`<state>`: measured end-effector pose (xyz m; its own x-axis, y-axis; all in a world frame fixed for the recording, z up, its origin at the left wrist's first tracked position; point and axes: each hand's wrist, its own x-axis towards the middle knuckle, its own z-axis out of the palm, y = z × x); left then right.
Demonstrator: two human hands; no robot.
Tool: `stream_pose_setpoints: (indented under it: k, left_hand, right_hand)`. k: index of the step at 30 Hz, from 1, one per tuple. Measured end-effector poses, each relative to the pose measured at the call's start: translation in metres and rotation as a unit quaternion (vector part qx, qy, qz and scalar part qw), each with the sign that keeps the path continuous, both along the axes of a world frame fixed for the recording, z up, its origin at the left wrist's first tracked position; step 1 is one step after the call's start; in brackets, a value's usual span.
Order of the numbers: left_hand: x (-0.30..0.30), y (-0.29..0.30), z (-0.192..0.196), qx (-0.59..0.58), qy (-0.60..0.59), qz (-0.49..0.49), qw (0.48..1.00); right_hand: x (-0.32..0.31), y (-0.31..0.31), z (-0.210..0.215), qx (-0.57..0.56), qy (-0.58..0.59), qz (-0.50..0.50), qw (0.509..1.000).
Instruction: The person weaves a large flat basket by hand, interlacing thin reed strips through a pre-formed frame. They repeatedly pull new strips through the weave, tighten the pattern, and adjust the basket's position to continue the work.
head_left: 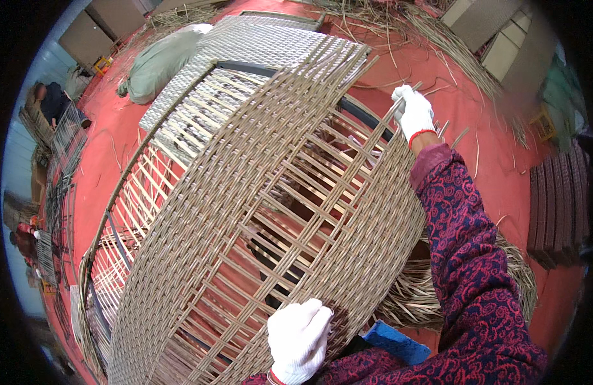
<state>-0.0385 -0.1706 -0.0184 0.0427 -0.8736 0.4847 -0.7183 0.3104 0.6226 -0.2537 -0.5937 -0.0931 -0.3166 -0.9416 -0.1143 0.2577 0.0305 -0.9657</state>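
Observation:
A large brown woven wicker panel (pixel 200 192) on a frame lies slanted before me. Between its two dense woven bands runs an open stretch of bare cross strands (pixel 296 212). My right hand (pixel 414 115), in a white knit glove, is closed at the panel's far right edge, pinching a brown wicker strip (pixel 375 140) that runs down along the open stretch. My left hand (pixel 299 341), gloved the same, rests at the near edge with its fingers curled in. Whatever lies within those fingers is hidden.
A coil of loose wicker strips (pixel 412 289) lies under the panel's right side, near a blue object (pixel 396 342). Grey-white woven panels (pixel 245 42) and a green sack (pixel 162 64) lie beyond. Dark brown stacked pieces (pixel 558 202) stand right. Other people (pixel 52 102) sit far left.

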Motion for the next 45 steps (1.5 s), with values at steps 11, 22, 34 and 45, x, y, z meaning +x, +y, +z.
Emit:
stream_pose_setpoints:
  k: [11, 22, 34, 45]
  left_hand:
    - [0.014, 0.005, -0.018, -0.061, -0.048, 0.109, 0.991]
    - [0.016, -0.005, 0.0, 0.135, -0.188, 0.168, 0.958]
    - [0.023, -0.005, -0.013, 0.101, -0.191, 0.205, 0.955]
    - [0.034, -0.003, -0.014, 0.125, -0.236, 0.199, 0.943]
  right_hand:
    - [0.028, 0.196, 0.047, -0.46, 0.559, 0.254, 0.642]
    - [0.062, 0.226, 0.043, -0.502, 0.522, 0.314, 0.614]
    - [0.075, 0.228, 0.045, -0.478, 0.587, 0.29, 0.586]
    - [0.083, 0.223, 0.049, -0.505, 0.61, 0.325, 0.518]
